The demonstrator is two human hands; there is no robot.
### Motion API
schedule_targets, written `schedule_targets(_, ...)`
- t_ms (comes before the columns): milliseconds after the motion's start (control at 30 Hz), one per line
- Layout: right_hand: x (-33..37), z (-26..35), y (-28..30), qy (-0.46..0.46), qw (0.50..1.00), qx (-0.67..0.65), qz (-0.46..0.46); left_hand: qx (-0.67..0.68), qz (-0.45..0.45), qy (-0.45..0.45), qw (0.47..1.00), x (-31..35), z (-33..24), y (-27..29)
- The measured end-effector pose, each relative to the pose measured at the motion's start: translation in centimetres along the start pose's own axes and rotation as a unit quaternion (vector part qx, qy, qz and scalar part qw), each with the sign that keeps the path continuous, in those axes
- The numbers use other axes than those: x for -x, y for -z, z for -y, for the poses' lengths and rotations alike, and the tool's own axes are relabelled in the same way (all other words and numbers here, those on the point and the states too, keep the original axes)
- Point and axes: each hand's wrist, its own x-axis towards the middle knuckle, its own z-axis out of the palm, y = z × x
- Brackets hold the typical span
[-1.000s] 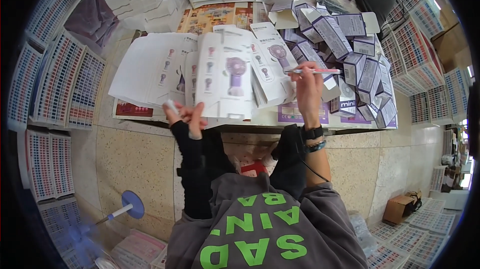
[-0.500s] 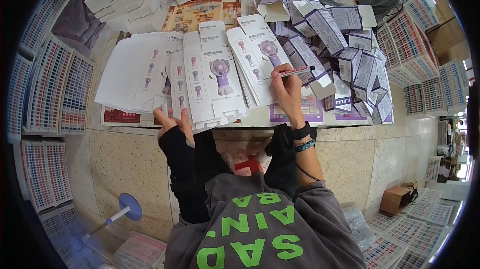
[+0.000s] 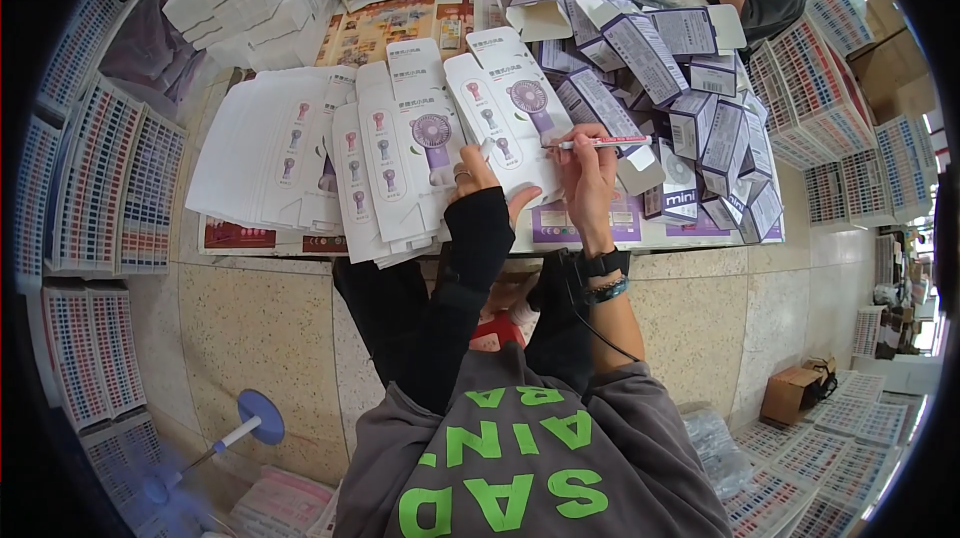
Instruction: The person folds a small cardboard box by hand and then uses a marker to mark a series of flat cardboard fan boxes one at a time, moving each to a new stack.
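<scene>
The person wears a grey hooded sweatshirt (image 3: 520, 458) with big bright green block letters across the chest, seen upside down from above. Just behind the left grip (image 3: 470, 178), a black sleeve (image 3: 470, 268) runs from the wrist up the forearm, and a ring shows on one finger of that grip. Behind the right grip (image 3: 590, 173), the forearm is bare; its wrist carries a black watch-like band (image 3: 600, 263) and, right beside it toward the elbow, a teal beaded bracelet (image 3: 608, 290). A thin black cord (image 3: 590, 323) trails from that wrist along the forearm. The grey cuff is pushed up near the elbow.
</scene>
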Motion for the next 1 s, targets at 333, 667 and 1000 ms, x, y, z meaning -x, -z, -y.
schedule_targets(333, 0.4, 3.2, -0.9, 0.013, 0.994, -0.100, 0.040, 0.393, -0.002, 0.186, 0.900, 0.8, 1.6, 4.7)
schedule_targets(667, -0.2, 1.6, -1.2, 0.024, 0.962, 0.249, 0.105, 0.106, -0.084, 0.246, 0.960, 3.6, 7.1, 12.6)
schedule_targets(1000, 0.4, -0.2, -0.9, 0.025, 0.951, 0.300, 0.074, -0.103, -0.132, 0.125, 0.978, 2.6, 4.3, 9.8)
